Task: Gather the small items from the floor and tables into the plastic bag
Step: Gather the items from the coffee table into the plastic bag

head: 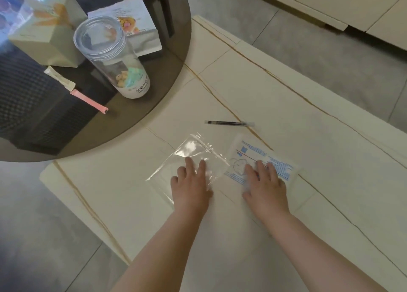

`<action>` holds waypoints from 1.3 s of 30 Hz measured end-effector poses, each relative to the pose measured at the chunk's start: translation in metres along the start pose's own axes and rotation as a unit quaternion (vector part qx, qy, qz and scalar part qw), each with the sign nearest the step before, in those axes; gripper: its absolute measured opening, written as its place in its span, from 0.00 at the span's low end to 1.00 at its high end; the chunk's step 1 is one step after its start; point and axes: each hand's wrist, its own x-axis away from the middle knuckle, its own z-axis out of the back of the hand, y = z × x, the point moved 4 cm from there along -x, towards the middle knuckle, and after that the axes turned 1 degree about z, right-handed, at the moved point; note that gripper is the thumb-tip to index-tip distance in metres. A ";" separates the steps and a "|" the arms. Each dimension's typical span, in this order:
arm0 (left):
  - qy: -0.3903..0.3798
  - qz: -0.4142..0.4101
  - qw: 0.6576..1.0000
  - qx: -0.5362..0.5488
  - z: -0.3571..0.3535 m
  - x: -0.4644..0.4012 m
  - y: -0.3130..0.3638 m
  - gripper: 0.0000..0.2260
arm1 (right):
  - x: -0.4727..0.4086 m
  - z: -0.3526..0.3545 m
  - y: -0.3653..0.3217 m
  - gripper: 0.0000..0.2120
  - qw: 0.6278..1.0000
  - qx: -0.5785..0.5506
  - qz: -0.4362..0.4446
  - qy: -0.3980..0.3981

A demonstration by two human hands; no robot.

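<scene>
On the cream table (286,93), our left hand (190,187) presses flat-fingered on the plastic bag (187,159); our right hand (265,186) lies flat on the mask packet (253,157). A pen (229,123) lies beyond.

The near corner of the plastic bag (187,159) is hidden under the left hand (190,187); the mask packet (259,157) is half covered by the right hand (265,187); its print is too blurred to be read.

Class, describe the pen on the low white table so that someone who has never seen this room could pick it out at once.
Start at the low white table with thin gold veins, beside the round dark glass table. Just beyond the clear plastic bag and the blue-printed packet lies the pen. It is the only thin, dark, stick-like thing there; its neighbours are flat and pale.
</scene>
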 end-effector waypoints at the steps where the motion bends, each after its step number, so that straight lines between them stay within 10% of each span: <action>1: 0.000 -0.001 1.000 -0.012 0.000 -0.001 -0.002 0.34 | -0.001 -0.001 0.002 0.29 1.000 0.003 -0.003 -0.007; 13: 0.031 0.044 0.987 0.149 0.014 0.022 0.003 0.07 | 0.016 0.026 0.005 0.08 0.997 -0.068 -0.006 0.036; 22: 0.054 0.153 0.959 0.232 0.087 0.085 -0.006 0.06 | 0.078 0.097 0.001 0.15 0.949 -0.308 -0.007 0.071; 39: 0.160 0.319 0.729 0.584 0.201 0.381 -0.063 0.03 | 0.324 0.177 -0.061 0.05 0.826 -0.562 0.039 -0.027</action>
